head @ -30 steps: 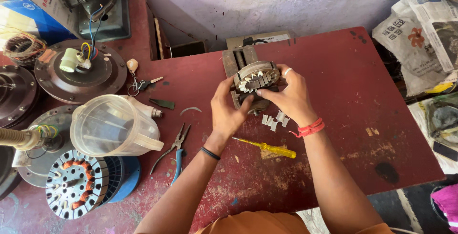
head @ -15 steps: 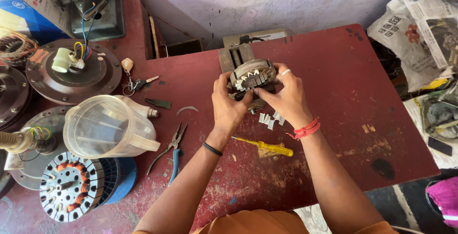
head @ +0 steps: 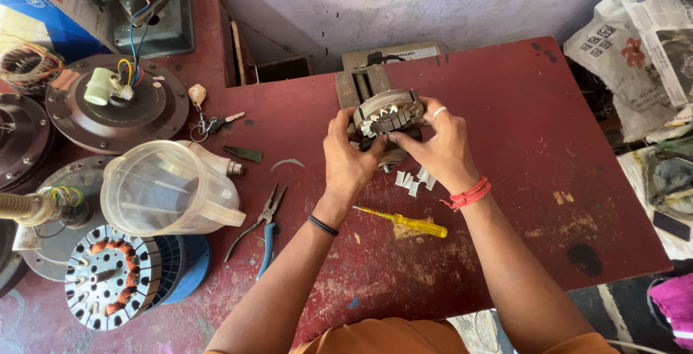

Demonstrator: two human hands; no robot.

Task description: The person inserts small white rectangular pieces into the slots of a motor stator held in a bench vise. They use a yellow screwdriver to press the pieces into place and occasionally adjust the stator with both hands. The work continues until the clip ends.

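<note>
grey round slotted motor stator (head: pixel 388 114) clasped between left hand (head: pixel 351 158) and right hand (head: pixel 438 145).

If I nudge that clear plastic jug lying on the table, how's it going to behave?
The clear plastic jug looks empty and thin-walled, so it is probably light and would slide or skid easily. It lies on its side, so its round body may roll, though the handle would likely stop it. It sits close to the pliers, which it might bump.

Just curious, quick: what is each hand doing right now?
Left hand: closed on the round metal motor core.
Right hand: closed on the same motor core, fingers on its rim.
</note>
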